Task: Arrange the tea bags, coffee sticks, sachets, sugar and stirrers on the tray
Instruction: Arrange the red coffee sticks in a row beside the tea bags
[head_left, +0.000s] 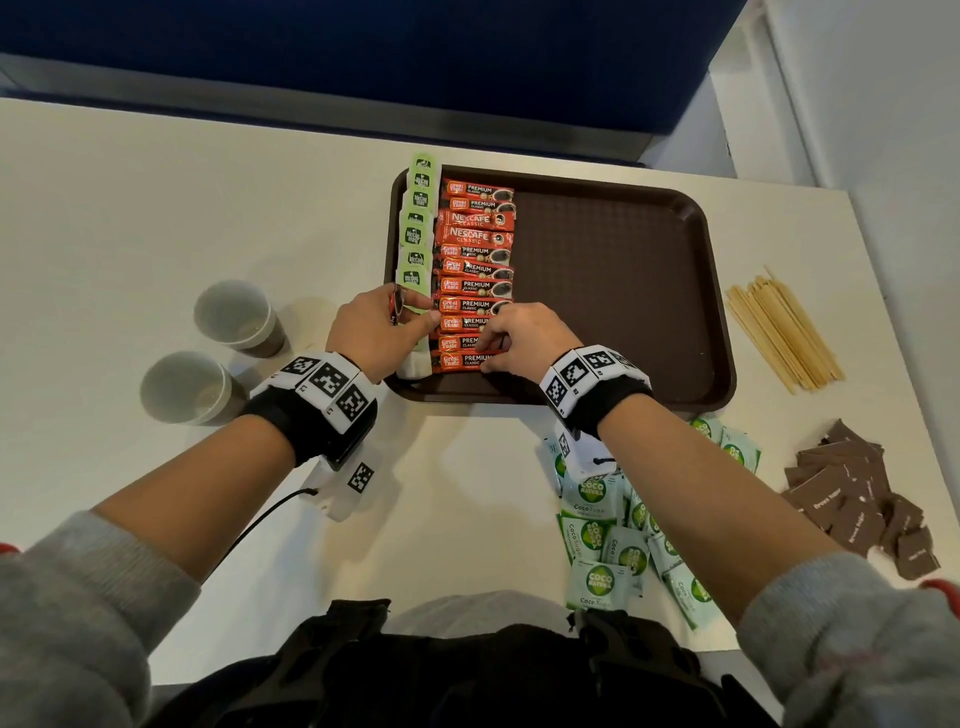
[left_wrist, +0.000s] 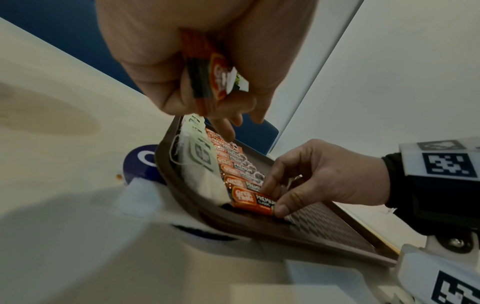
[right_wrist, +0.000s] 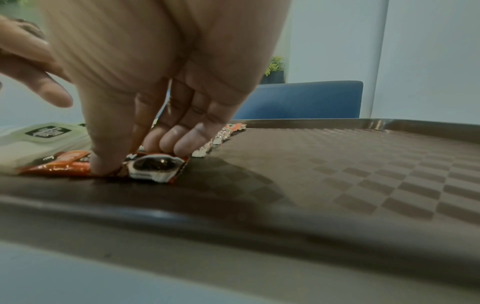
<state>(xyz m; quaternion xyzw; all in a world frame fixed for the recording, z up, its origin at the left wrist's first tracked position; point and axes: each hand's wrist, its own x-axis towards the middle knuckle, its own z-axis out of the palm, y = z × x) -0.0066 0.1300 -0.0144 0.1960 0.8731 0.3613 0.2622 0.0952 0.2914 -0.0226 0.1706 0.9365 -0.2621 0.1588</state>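
Fingers (right_wrist: 179, 144) of right hand (head_left: 519, 332) pinch the nearest stick (head_left: 462, 360) into its row on tray (head_left: 623, 291). Left hand (head_left: 379, 325) holds spare sticks (left_wrist: 210, 82). Coffee row probably near done; next stick needs room at the near rim.

We read "Great Taste PREMIUM CLASSIC" and "NESCAFE CLASSIC" on the coffee sticks (head_left: 475, 270) beyond the right hand (head_left: 519, 338). Behind it, green sachets (head_left: 602, 540) say "COCO NATURA Coco Sugar"; brown packets (head_left: 852, 512) say "Brown Sugar".

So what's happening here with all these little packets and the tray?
A person is laying out drink supplies on a brown tray. Tea bags and orange coffee sticks already line its left side. The right hand pinches the nearest coffee stick in the row, while the left hand holds a few spare sticks. Wooden stirrers, green sugar sachets and brown sugar packets still wait on the table.
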